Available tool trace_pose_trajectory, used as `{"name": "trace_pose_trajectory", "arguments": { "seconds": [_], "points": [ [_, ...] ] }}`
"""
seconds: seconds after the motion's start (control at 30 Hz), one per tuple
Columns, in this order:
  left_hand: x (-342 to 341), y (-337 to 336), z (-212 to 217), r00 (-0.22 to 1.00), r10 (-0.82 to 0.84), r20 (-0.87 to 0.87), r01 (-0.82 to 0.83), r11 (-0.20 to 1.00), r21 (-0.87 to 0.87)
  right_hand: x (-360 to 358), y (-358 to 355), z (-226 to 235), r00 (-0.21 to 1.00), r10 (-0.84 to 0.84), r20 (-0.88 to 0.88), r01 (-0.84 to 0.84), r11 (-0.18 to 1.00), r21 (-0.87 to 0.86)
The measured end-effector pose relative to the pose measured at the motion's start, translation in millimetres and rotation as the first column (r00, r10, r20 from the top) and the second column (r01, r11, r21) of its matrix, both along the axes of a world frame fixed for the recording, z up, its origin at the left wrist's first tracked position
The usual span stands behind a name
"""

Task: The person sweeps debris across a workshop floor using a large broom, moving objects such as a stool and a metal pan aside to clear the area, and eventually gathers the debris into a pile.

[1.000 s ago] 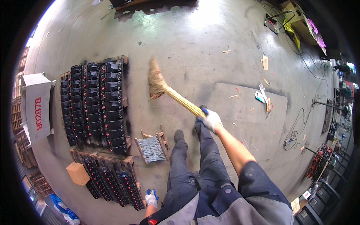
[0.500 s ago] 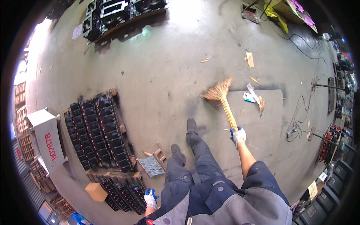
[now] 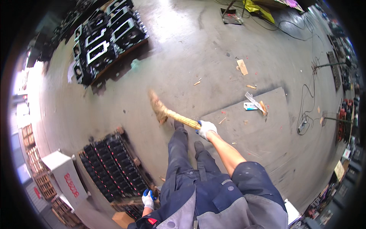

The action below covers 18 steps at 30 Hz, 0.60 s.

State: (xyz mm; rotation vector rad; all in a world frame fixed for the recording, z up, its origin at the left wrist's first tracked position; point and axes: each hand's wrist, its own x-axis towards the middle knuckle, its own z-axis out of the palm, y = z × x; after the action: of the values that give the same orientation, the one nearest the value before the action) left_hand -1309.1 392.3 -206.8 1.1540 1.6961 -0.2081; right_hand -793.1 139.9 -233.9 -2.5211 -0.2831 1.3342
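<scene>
My right hand (image 3: 206,128), in a white and blue glove, grips the handle of a straw broom (image 3: 164,110). The broom head is blurred and lies on the concrete floor just ahead of my dark shoes (image 3: 179,126). My left hand (image 3: 147,199), also gloved, hangs low beside my left leg near a pallet of black parts (image 3: 116,166); its fingers look curled and nothing shows in it. I wear dark blue and grey work clothes.
A second pallet of black frames (image 3: 108,36) stands far left. Wood scraps (image 3: 241,66) and paper litter (image 3: 254,104) lie on the floor to the right. Cables (image 3: 307,110) run along the right side. A white box (image 3: 64,175) sits at the lower left.
The broom head has swung from the right of my feet to the left front. The view has shifted, and the far pallet now shows larger at the upper left.
</scene>
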Motion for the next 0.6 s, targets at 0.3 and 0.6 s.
{"name": "trace_pose_trajectory", "arguments": {
  "seconds": [0.3,0.6],
  "points": [
    [104.5,105.6,39.3,0.999,0.015,-0.030,-0.013,0.996,0.084,66.0,-114.6,-75.3,0.827,-0.519,0.218,0.559,0.801,-0.214],
    [275.3,93.6,49.6,0.985,-0.167,-0.038,0.169,0.984,0.062,111.9,-124.9,48.1,0.278,-0.943,0.181,0.947,0.301,0.110]
  ]
}}
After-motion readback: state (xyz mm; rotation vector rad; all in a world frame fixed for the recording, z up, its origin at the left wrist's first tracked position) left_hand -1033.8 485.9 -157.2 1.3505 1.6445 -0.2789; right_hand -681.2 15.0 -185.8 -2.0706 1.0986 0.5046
